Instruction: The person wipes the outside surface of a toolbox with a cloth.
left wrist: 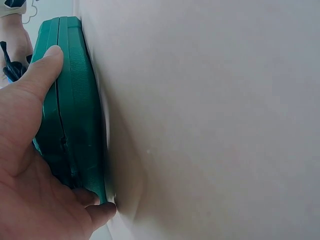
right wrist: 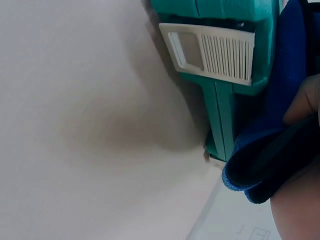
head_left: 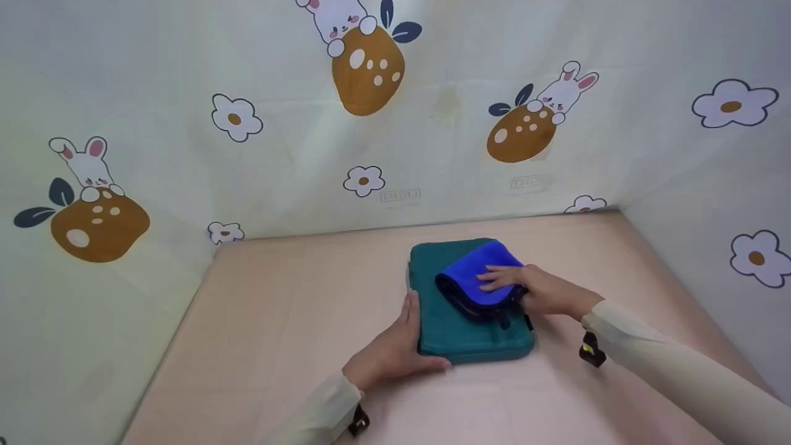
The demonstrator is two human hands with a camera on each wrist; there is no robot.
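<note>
A green hard case (head_left: 469,343) lies flat on the table, lid up. My left hand (head_left: 395,346) grips its near left corner, the thumb along the near side and the fingers against the left side. In the left wrist view the thumb and fingers of the left hand (left wrist: 25,145) bracket the green case (left wrist: 82,110). On the lid my right hand (head_left: 534,287) holds a folded blue cloth (head_left: 476,272) with dark edging, fingers spread over its top. The right wrist view shows the blue cloth (right wrist: 287,65) folded at the hand, beside a pale ribbed latch (right wrist: 220,52) on the case's side.
The table (head_left: 278,321) has a plain pale cover. Behind and at both sides hang light curtains (head_left: 284,167) printed with rabbits and flowers. Small dark devices sit at both wrists, one below the right sleeve (head_left: 642,346).
</note>
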